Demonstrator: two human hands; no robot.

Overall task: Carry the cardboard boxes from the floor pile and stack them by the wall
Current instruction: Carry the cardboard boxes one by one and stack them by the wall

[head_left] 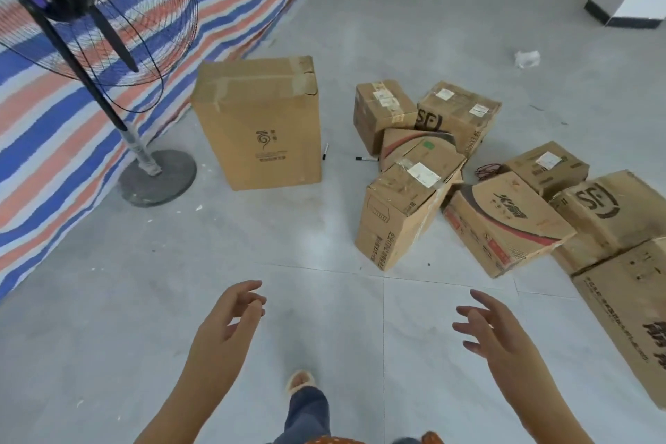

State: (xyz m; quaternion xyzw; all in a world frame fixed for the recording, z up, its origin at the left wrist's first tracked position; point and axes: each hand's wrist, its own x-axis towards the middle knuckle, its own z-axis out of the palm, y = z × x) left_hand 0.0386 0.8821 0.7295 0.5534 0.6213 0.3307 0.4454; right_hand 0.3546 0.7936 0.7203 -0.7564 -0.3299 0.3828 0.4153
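A pile of several cardboard boxes lies on the grey floor at the right; its nearest box (400, 213) stands upright with a white label on top, and a flat printed box (504, 223) lies beside it. A tall cardboard box (263, 126) stands alone near the striped tarp wall (43, 141). My left hand (230, 321) and my right hand (486, 332) are both held out in front of me above the floor, fingers relaxed and spread, holding nothing. Both hands are well short of the boxes.
A black pedestal fan (93, 11) on a round base (158, 177) stands at the left by the tarp. Two marker pens (365, 158) lie on the floor between the tall box and the pile. A crumpled paper (527, 58) lies farther back. My foot (301, 380) is below.
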